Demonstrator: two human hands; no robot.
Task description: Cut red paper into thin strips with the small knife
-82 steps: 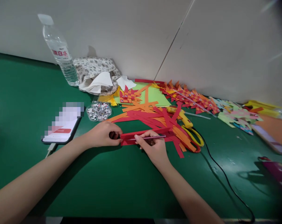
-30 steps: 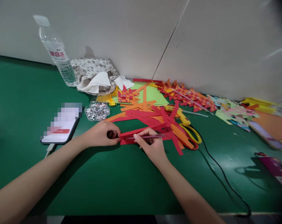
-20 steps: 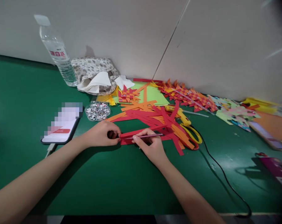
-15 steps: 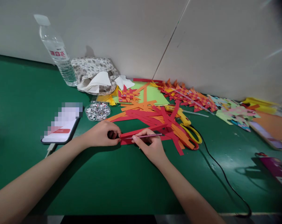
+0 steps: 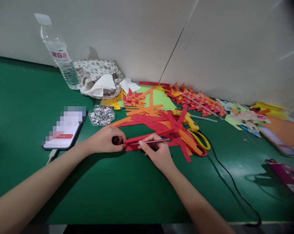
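My left hand (image 5: 108,139) pinches the left end of a folded red paper strip (image 5: 147,136) between thumb and fingers, just above the green table. My right hand (image 5: 159,152) is closed around a slim, pinkish, pen-like tool (image 5: 159,141); its exact kind is unclear. The tool's thin tip points left along the strip, close to my left fingertips. A second layer of red paper (image 5: 132,148) shows below the tool. Behind my hands lies a loose pile of red and orange paper strips (image 5: 149,120).
A yellow glue gun (image 5: 192,122) and yellow-handled scissors (image 5: 205,139) lie right of the pile, with a black cable (image 5: 231,177). Left are a phone (image 5: 61,130), a tub of googly eyes (image 5: 101,115) and a water bottle (image 5: 61,55). Woven paper fish (image 5: 195,99) lie by the wall.
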